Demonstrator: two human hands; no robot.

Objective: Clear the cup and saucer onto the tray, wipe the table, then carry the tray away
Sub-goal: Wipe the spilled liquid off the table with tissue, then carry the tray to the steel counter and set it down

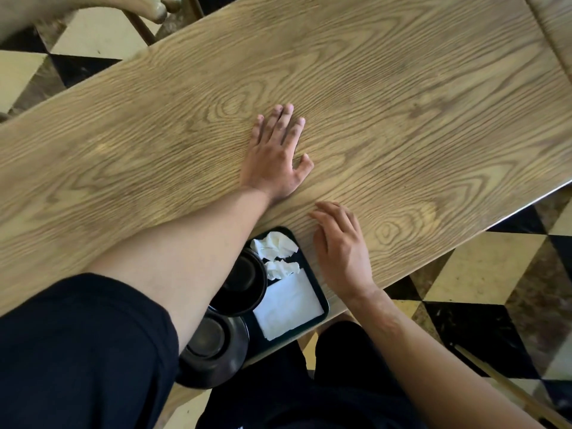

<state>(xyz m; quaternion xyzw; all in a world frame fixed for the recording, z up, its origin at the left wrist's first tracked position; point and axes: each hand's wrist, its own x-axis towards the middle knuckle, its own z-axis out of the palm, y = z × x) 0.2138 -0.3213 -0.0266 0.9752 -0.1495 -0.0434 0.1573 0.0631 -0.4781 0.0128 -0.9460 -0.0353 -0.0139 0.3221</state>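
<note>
With the left hand point(274, 157) laid flat and empty on the table point(402, 103) and the right hand point(342, 252) spread empty at its 5 o'clock, the loaded tray point(322, 300), cup point(207, 335) aboard, is judged rigid, rattly, best gripped by opposite rims.

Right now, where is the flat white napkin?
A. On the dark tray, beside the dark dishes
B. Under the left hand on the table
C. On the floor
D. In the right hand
A: the flat white napkin lies on the dark tray, next to the dark dishes; both hands are empty.
</note>
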